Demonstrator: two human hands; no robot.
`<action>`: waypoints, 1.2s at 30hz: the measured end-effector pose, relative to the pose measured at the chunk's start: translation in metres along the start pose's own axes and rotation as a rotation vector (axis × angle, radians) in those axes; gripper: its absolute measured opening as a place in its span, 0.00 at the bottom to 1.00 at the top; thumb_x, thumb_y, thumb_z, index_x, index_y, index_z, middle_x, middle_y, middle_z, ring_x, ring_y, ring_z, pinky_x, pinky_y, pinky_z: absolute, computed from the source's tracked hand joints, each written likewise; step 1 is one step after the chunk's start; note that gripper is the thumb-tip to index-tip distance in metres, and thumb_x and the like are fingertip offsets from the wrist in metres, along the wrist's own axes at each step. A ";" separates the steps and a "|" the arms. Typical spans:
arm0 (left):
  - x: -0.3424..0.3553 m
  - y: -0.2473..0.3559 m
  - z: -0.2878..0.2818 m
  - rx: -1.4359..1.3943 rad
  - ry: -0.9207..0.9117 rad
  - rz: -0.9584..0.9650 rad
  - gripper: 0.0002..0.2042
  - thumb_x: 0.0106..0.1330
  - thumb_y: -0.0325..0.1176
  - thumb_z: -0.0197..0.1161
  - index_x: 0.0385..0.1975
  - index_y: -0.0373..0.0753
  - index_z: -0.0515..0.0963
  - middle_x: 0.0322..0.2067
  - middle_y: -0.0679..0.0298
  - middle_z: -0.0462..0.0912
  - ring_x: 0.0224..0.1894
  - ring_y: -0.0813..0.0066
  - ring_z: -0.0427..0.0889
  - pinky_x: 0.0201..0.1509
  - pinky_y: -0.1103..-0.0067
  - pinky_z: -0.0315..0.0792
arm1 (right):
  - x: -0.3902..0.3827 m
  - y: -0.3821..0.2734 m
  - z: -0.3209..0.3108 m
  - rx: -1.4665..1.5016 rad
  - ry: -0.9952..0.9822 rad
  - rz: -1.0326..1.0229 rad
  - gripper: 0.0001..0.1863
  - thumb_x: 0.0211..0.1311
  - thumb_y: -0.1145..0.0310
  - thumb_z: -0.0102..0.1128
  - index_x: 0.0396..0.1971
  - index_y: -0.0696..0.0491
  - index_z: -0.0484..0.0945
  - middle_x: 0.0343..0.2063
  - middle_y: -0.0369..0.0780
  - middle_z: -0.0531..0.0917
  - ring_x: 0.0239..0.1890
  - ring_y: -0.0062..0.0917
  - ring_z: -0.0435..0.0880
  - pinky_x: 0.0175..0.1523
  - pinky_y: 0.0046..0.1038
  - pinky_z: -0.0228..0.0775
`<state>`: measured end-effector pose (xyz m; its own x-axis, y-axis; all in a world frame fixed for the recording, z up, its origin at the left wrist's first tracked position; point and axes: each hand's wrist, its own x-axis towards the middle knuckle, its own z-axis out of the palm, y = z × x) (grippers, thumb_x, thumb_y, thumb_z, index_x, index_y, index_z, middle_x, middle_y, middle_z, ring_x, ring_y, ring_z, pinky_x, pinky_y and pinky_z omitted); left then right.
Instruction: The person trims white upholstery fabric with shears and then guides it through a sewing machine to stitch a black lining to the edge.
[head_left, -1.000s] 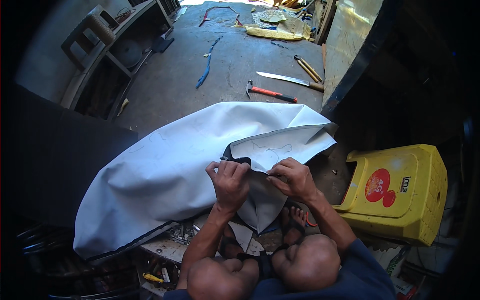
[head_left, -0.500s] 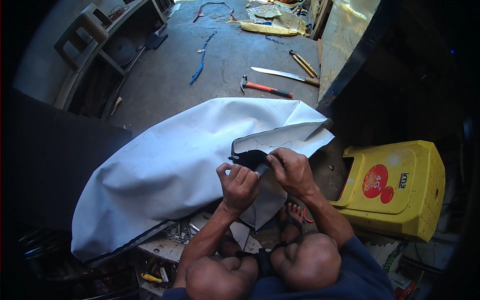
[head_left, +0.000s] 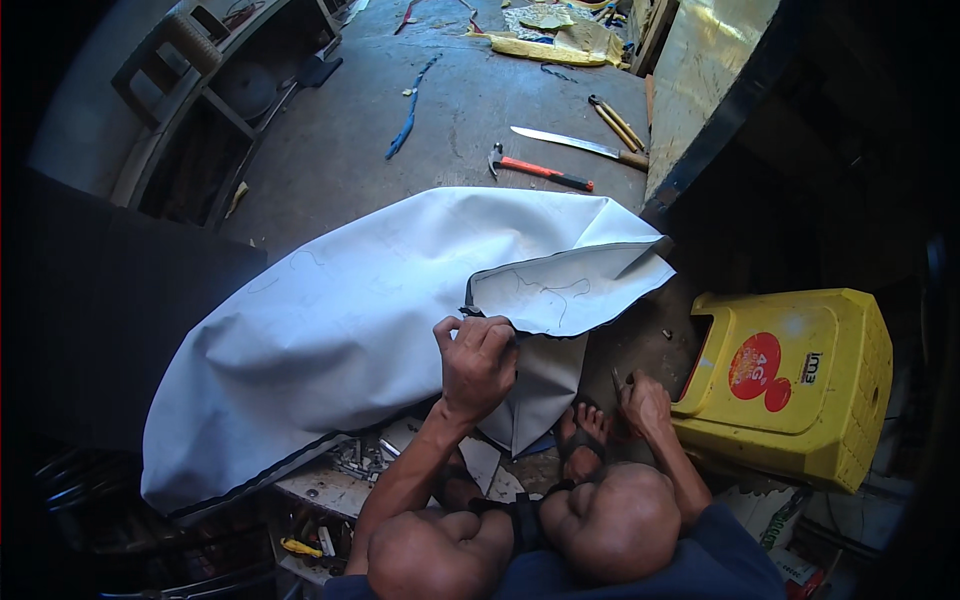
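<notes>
A large white sheet [head_left: 330, 300], with a dark trim along its edges, lies bulging across the space before my knees. My left hand [head_left: 478, 365] is closed on the sheet's folded, dark-trimmed edge near its middle; the fingers hide the exact grip. Beyond that hand, a turned-back flap [head_left: 550, 290] shows loose threads on its surface. Low on the right, beside my foot, my right hand [head_left: 648, 405] is closed around scissors [head_left: 617, 380], whose narrow blades point upward. Most of their handle is covered by the hand.
Past the sheet, a claw hammer [head_left: 540, 172], a long knife [head_left: 575, 142] and pincers [head_left: 615, 122] lie on the floor. A yellow plastic stool [head_left: 790, 385] is tipped over at the right. A blue strip [head_left: 408, 120] and scraps [head_left: 560, 45] lie farther off.
My right hand has let go of the dark edge and moved down right to the scissors by my foot. The flap has opened flatter. My left hand keeps its grip.
</notes>
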<state>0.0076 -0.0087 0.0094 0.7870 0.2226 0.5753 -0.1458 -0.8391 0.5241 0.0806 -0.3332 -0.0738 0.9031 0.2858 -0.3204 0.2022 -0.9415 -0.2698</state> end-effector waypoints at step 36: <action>0.005 0.011 0.018 -0.243 -0.057 -0.013 0.31 0.55 0.22 0.74 0.59 0.42 0.66 0.57 0.65 0.87 0.47 0.70 0.89 0.54 0.68 0.61 | -0.036 -0.134 -0.168 0.464 -0.503 -0.170 0.31 0.64 0.41 0.67 0.51 0.55 0.84 0.32 0.45 0.87 0.35 0.30 0.86 0.46 0.34 0.77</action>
<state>0.0208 -0.0254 0.0070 0.8211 0.1986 0.5351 -0.2702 -0.6906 0.6709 0.0842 -0.2475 0.1262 0.5663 0.5753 -0.5902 0.0411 -0.7349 -0.6769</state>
